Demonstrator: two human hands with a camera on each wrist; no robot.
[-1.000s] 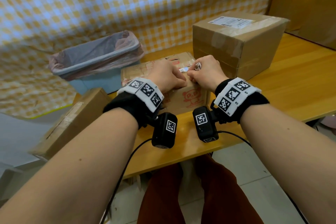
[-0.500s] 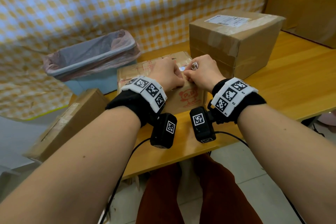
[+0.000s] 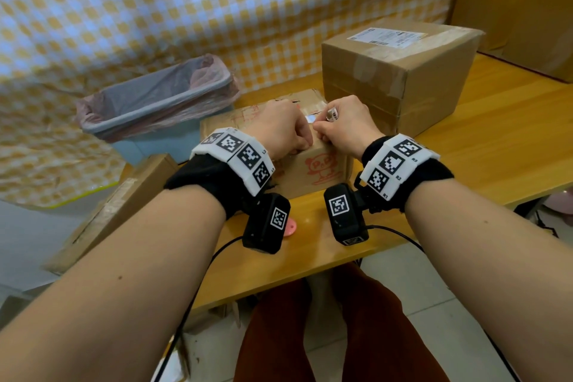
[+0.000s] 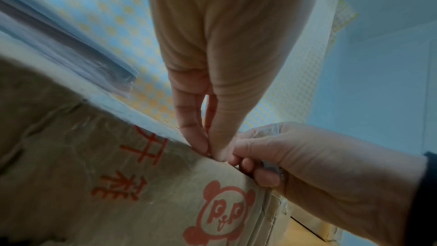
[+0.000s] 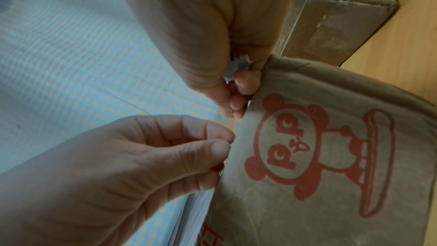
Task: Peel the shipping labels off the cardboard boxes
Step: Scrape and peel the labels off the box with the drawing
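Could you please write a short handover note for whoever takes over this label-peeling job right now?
Left hand: fingers curled, fingertips pressed at the top front edge of the panda-print box; whether it pinches anything cannot be told.
Right hand: pinching a small peeled scrap of label over the same edge.
The panda-print box sits at the front of the wooden table, the bin behind it to the left.
Done: the panda-print box's label is mostly torn off, with bits remaining between the hands.
Left: finish those bits, drop the scrap in the bin, then peel the intact label on the large box at the back right. A third box at the table's left end still needs checking.
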